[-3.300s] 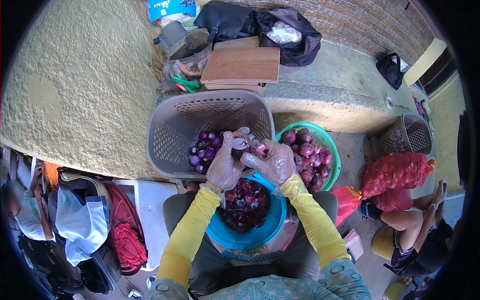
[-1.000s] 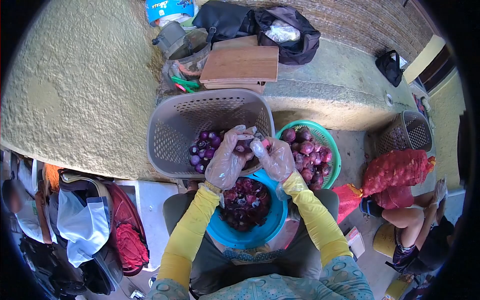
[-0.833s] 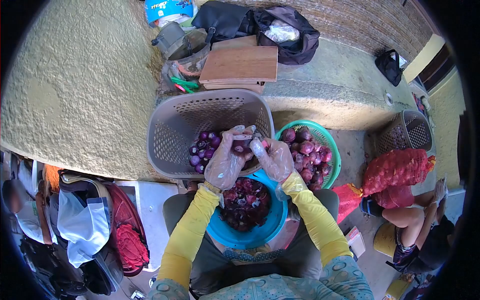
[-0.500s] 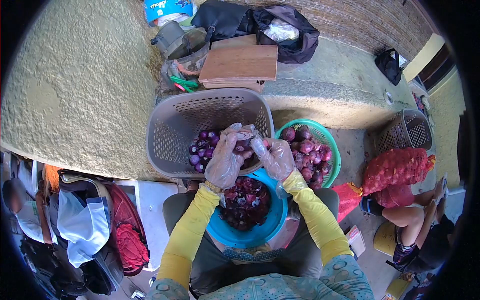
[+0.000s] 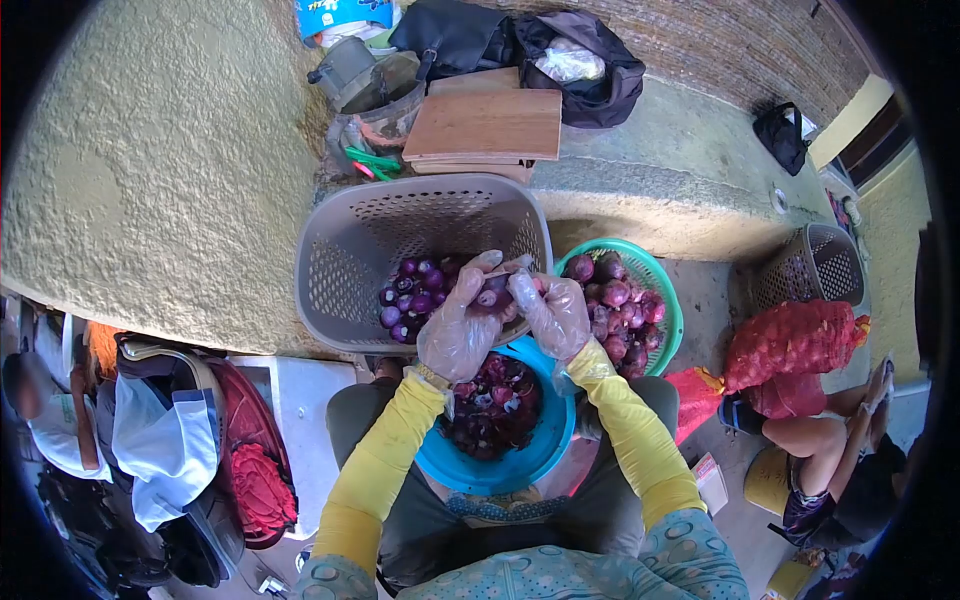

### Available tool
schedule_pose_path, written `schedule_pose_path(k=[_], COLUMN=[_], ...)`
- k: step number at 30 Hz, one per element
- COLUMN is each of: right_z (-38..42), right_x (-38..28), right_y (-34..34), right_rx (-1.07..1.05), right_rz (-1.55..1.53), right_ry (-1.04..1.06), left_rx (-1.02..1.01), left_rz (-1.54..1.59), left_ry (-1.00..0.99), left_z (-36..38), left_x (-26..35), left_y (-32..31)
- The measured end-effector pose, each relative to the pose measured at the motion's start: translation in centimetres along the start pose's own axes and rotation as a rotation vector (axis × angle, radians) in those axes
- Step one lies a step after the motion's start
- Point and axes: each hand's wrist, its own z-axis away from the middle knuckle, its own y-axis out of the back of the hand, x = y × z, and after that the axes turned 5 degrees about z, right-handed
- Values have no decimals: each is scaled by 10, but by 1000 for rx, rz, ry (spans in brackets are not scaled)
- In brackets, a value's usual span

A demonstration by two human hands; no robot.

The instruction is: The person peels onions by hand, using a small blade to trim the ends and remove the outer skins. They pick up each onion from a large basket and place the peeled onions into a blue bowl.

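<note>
My left hand (image 5: pixel 460 325), in a clear plastic glove, is closed around a red onion (image 5: pixel 490 298) over the front rim of the grey basket (image 5: pixel 325 322). Close beside it, my right hand (image 5: pixel 556 318), gloved too, has its fingers pinched together against the onion's right side; what sits between them is hidden. Peeled purple onions (image 5: pixel 408 292) lie in the basket. Below my hands, between my knees, a blue basin (image 5: pixel 556 440) holds dark red onion skins (image 5: pixel 490 410). To the right stands a green colander (image 5: pixel 672 310) of unpeeled red onions (image 5: pixel 615 293).
Red mesh sacks of onions (image 5: pixel 790 345) and another grey basket (image 5: pixel 835 262) stand at the right, near a seated person (image 5: pixel 815 450). Wooden boards (image 5: pixel 485 125) and black bags (image 5: pixel 580 65) rest on the ledge. A white box (image 5: pixel 305 420) is at the left.
Both hands stay together at the onion, a little lower and nearer to me. The onion between them shows more clearly now. The whole view has shifted slightly.
</note>
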Motion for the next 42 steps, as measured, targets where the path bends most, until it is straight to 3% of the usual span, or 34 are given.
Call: schedule_pose_path(k=[4,7,10,12,22,26,28,32,35,37,40,42], right_z=[2,9,14,15,28,27,25,22,20,19,19,19], right_x=[-3,-10,-17,-19,-22,-15,-17,-18,-14,-12,-15,-21], right_y=[1,2,-1,4,15,14,15,14,7,4,5,5], right_rx=[13,-51,-99,-172,-281,-229,-184,-76,26,72,20,18], right_rz=[-36,101,159,298,477,520,525,581,498,518,540,523], right_ry=[43,74,105,284,486,458,348,359,345,334,274,253], left_rx=[25,-23,102,61,151,148,223,165,153,103,80,55], left_rz=[-47,-97,-210,-54,-242,-206,-102,-83,-129,-470,-279,-450], left_ry=[-26,-41,-48,-12,-33,-18,-34,-20,0,-80,-92,-146], left_z=[-2,-4,1,1,11,10,9,11,10,12,9,7], left_x=[-1,0,2,4,4,6,7,12,11,8,-2,-6], left_y=[4,14,10,10,17,16,10,2,2,1,6,14])
